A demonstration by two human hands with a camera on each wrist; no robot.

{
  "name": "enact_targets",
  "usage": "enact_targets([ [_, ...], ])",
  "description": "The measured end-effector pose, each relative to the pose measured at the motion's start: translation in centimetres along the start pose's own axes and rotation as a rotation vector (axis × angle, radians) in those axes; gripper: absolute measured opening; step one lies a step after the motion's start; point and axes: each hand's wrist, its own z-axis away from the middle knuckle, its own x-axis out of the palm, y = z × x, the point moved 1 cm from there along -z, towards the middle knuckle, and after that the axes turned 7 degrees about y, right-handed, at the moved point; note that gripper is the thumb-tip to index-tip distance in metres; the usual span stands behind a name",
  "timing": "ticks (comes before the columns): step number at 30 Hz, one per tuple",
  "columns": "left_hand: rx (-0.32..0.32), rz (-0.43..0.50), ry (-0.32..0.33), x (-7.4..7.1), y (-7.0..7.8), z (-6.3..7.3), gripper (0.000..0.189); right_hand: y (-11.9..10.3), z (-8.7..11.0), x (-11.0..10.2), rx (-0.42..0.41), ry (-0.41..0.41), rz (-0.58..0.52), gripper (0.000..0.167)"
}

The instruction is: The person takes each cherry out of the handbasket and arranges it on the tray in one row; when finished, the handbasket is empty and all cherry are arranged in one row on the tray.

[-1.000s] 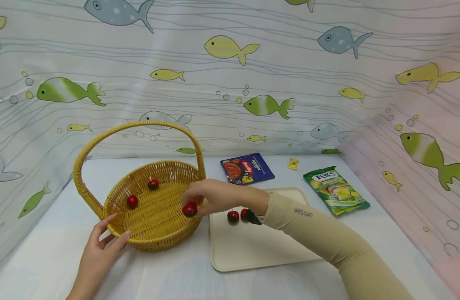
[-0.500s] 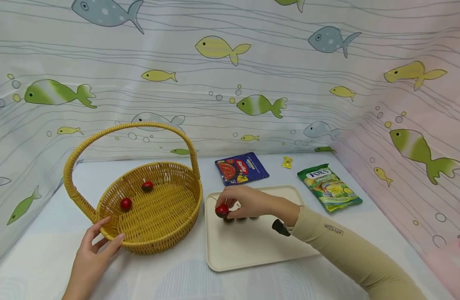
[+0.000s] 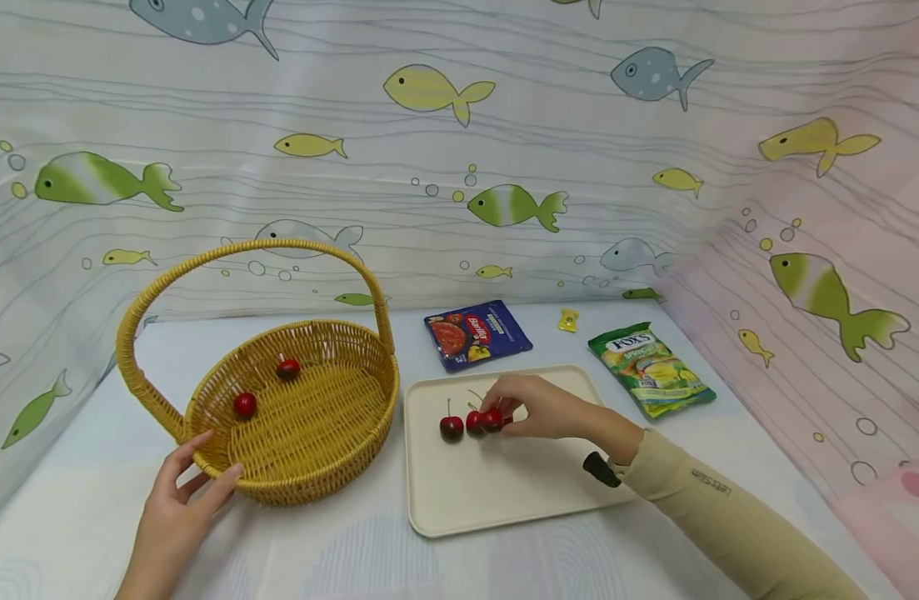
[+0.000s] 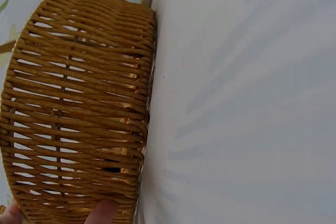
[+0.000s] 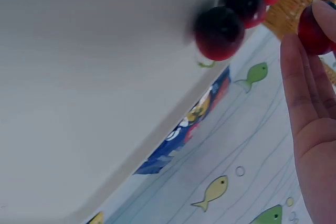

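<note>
My right hand [image 3: 537,408] pinches a red cherry [image 3: 492,419] between thumb and fingertips, close over the cream tray [image 3: 489,500]. Around it on the tray are more dark red cherries; the leftmost cherry [image 3: 452,428] stands with its stem up, and one at the right is partly hidden by my fingers. The right wrist view shows the held cherry [image 5: 314,31] apart from three others. My left hand [image 3: 176,508] holds the near left rim of the yellow wicker basket [image 3: 302,483]; in the left wrist view a fingertip [image 4: 103,212] lies against its woven side.
Two cherries lie at the basket's left, one being the nearer cherry [image 3: 245,406]. A tall handle [image 3: 302,244] arches over it. Behind the tray lie a blue Barilla pouch [image 3: 477,334] and a small yellow wrapper [image 3: 568,320]; a green Fox's bag [image 3: 651,369] lies to the right.
My right hand has carried its cherry from the basket's right edge rightward over the tray, lowering it among the other cherries there. My left hand stays at the basket rim. The head view has shifted slightly.
</note>
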Motion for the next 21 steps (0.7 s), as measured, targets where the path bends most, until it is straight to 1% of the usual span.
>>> enact_targets([
  [6, -0.018, -0.01, 0.006, -0.1, -0.2, 0.0, 0.08, 1.5, 1.2, -0.3, 0.022, 0.033, -0.01, 0.032],
  [10, -0.015, 0.0, -0.002, -0.1, -0.2, 0.0, 0.079, 2.5, 2.1, -0.8, 0.032, 0.077, -0.012, 0.032],
  [13, -0.01, 0.009, -0.007, -0.1, -0.2, -0.1, 0.078, 3.3, 2.5, -1.1, 0.017, 0.112, -0.015, 0.032],
  [14, -0.01, 0.012, -0.008, -0.1, -0.2, -0.1, 0.078, 3.5, 2.5, -1.2, -0.002, 0.119, -0.01, 0.032],
  [17, -0.006, 0.024, -0.012, 0.0, -0.1, 0.0, 0.077, 4.3, 2.6, -1.3, -0.008, 0.113, -0.011, 0.032],
  [20, -0.007, 0.018, -0.009, 0.0, 0.0, 0.0, 0.077, 4.8, 2.5, -1.3, 0.05, 0.084, -0.008, 0.03],
  [21, -0.01, 0.018, -0.009, 0.0, 0.1, 0.0, 0.077, 4.9, 2.5, -1.4, 0.084, 0.073, -0.009, 0.03],
])
